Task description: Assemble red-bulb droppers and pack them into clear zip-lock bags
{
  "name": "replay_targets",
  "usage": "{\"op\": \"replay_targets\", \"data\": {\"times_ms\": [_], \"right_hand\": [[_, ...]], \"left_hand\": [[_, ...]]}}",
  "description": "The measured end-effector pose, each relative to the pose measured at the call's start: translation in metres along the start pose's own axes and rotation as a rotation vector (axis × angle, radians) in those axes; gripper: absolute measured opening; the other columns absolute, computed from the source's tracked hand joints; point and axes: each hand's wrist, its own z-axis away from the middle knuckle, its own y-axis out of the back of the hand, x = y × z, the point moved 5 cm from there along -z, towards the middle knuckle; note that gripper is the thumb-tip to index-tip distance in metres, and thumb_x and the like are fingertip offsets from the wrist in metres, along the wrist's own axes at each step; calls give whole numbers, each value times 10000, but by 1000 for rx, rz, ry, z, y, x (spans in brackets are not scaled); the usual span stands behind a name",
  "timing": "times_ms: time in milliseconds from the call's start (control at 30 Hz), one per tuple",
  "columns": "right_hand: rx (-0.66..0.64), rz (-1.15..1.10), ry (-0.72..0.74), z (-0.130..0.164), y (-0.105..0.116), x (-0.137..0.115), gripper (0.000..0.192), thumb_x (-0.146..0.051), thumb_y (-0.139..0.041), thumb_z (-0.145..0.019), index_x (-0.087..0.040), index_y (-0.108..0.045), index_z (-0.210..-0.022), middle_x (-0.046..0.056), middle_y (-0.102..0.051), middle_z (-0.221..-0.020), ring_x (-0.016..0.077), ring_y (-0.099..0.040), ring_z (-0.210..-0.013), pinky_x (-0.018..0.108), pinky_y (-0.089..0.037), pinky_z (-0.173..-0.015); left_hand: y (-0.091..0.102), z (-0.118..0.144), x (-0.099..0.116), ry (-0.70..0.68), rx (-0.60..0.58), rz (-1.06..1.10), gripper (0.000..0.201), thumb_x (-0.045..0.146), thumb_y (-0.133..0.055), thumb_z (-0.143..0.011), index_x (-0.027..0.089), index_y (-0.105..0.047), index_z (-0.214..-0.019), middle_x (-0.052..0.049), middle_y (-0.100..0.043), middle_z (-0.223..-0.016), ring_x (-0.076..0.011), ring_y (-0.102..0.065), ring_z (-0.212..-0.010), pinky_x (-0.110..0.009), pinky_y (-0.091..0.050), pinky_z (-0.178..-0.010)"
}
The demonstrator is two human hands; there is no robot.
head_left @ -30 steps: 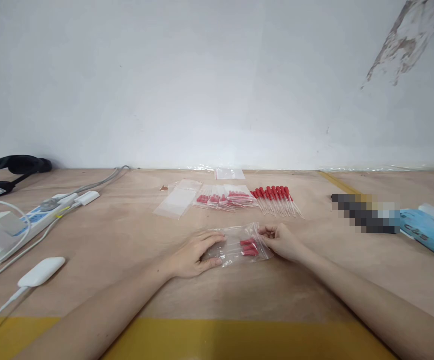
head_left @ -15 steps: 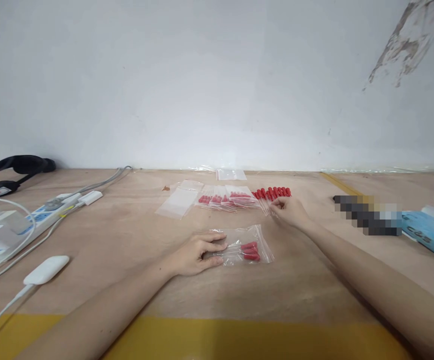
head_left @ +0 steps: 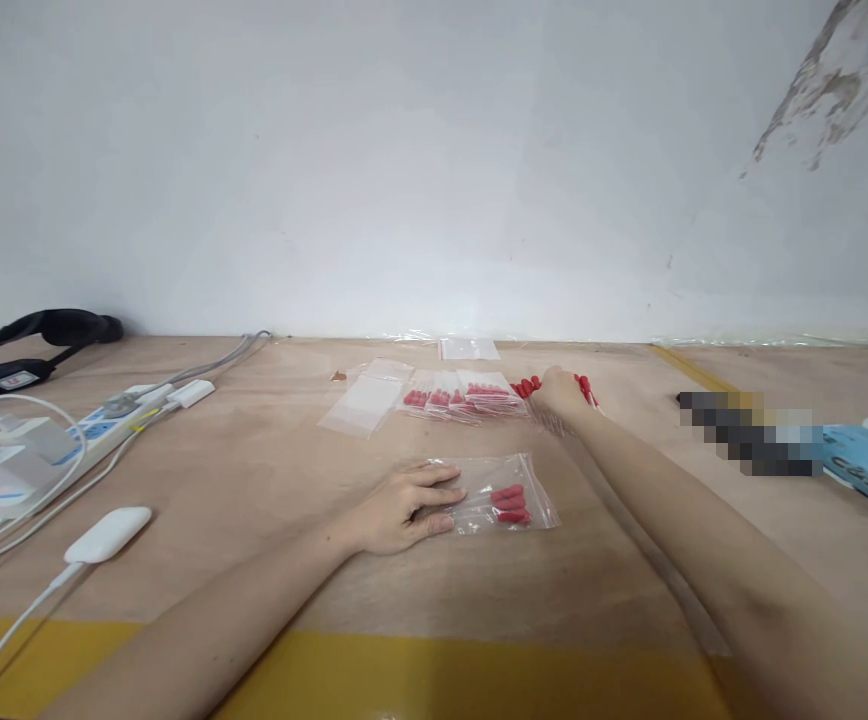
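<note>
My left hand (head_left: 404,510) lay flat on the near clear plastic bag (head_left: 505,495), pinning it to the table, while my right hand (head_left: 558,395) curled over the far red-capped droppers (head_left: 528,387), grip unclear.

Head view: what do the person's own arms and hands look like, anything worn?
Both forearms are bare as far as the frame shows, with no sleeves in view. The left hand and the right hand carry no gloves, and no rings, watch, wristband or markings are visible. The right wrist is partly turned away, so a thin band there could not be ruled out.
</note>
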Motion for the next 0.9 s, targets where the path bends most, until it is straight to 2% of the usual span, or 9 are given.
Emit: {"op": "replay_targets", "data": {"times_ms": [133, 267, 333, 433, 533, 600, 700, 767, 900], "right_hand": [[-17, -7, -109, 1, 16, 3, 295, -264, -562, -708, -85, -520, -938, 138, -612, -776, 218, -587, -736, 258, -396, -590], [-70, -142, -65, 35, 30, 9, 397, -228, -466, -762, -123, -368, -1133, 20, -567, -660, 139, -547, -560, 228, -401, -512], [-144, -498, -7, 60, 24, 11, 473, -226, -455, -756, -160, -275, -1189, -40, -492, -581, 125, -500, -460, 226, -397, -435], [-65, -863, -44, 94, 12, 18, 594, -235, -520, -698, -238, -184, -1187, -78, -435, -628, 110, -501, -421, 229, -424, -381], [18, -1078, -126, 113, -3, 20, 570, -247, -587, -646, -266, -213, -1075, -89, -454, -659, 104, -536, -439, 241, -477, -413], [-6, -1204, -206, 120, -11, 18, 508, -257, -614, -638, -261, -243, -985, -89, -483, -641, 114, -566, -473, 258, -505, -462], [-108, -1347, -279, 128, -15, 11, 396, -307, -617, -670, -244, -298, -894, -68, -527, -608, 130, -594, -525, 286, -522, -535], [-176, -1376, -269, 132, -13, 7, 338, -338, -628, -676, -224, -356, -842, -38, -562, -634, 125, -602, -568, 285, -522, -589], [-399, -1239, -156, 138, -10, 5, 299, -314, -696, -623, -168, -493, -787, -10, -592, -692, 81, -574, -585, 219, -491, -597]], "left_hand": [[0, 0, 0, 2, 7, 1, 390, 376, -461, -851, 228, -500, -1210, -69, -405, -1333, -211, -382, -1220, -395, -266, -1032], [1, 1, 0, 10, 14, -9, 395, 391, -465, -845, 230, -506, -1204, -64, -419, -1324, -212, -391, -1213, -393, -270, -1031], [1, 1, 0, 16, 10, -21, 401, 397, -459, -847, 227, -502, -1208, -66, -423, -1322, -207, -388, -1215, -386, -271, -1031], [1, 1, 0, 17, 7, -33, 401, 398, -451, -851, 233, -494, -1214, -62, -424, -1322, -205, -385, -1217, -386, -276, -1028], [1, 1, 0, 7, 13, -34, 403, 393, -452, -851, 242, -478, -1224, -56, -423, -1324, -205, -392, -1210, -392, -276, -1027], [1, 1, 0, 7, 20, -27, 430, 394, -454, -850, 241, -442, -1252, -57, -420, -1326, -203, -387, -1213, -388, -277, -1028], [1, 1, -1, 14, 27, -20, 489, 401, -450, -850, 232, -367, -1301, -63, -410, -1331, -203, -369, -1223, -382, -289, -1022], [0, 2, -2, 25, 25, -20, 518, 407, -445, -851, 229, -325, -1322, -67, -399, -1337, -205, -361, -1227, -382, -293, -1020], [0, 2, -2, 50, 32, -10, 563, 419, -439, -851, 237, -256, -1351, -62, -365, -1359, -210, -340, -1239, -386, -287, -1025]]}}
